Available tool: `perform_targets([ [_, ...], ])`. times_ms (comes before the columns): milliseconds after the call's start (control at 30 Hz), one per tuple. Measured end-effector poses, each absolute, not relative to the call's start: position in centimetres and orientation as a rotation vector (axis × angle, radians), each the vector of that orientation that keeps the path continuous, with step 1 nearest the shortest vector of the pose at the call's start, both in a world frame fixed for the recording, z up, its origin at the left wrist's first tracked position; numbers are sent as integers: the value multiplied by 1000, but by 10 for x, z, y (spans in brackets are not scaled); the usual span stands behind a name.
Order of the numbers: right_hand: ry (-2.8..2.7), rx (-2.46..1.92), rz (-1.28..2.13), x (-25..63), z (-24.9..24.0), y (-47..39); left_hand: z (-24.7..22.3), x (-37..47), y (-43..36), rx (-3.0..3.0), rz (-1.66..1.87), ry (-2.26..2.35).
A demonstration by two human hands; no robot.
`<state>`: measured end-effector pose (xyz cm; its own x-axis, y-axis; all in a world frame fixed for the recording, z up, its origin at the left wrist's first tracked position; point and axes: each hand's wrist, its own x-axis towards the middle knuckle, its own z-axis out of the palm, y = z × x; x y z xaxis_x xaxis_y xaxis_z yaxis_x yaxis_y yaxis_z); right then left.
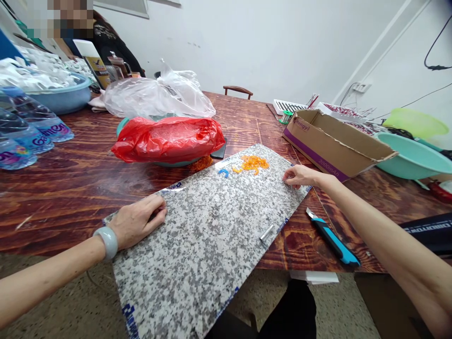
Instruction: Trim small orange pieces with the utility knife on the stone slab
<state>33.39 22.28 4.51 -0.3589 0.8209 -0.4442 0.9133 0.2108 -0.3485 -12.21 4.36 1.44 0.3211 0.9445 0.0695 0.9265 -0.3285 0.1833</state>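
speckled grey slab, red bag

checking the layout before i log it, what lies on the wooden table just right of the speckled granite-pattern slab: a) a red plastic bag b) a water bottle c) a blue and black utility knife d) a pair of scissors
c: the blue and black utility knife lies on the brown wooden table beside the right edge of the speckled granite-pattern slab, below the right hand.

A speckled grey granite-patterned slab lay flat across the centre of the frame, its lower end overhanging the table edge. A small heap of orange pieces sat near its upper end.
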Motion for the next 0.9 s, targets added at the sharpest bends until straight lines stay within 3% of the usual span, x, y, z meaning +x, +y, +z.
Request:
perform_targets([
  [333, 2318, 1613, -680, 329, 41, 229, 15, -122, 44, 2463, 203, 1765],
  [667, 2341, 1706, -1049, 323, 60, 231, 11, -124, 44, 2477, 250, 1740],
  [900, 2451, 1578, -1309, 269, 93, 227, 9, -125, 42, 2471, 332, 1730],
])
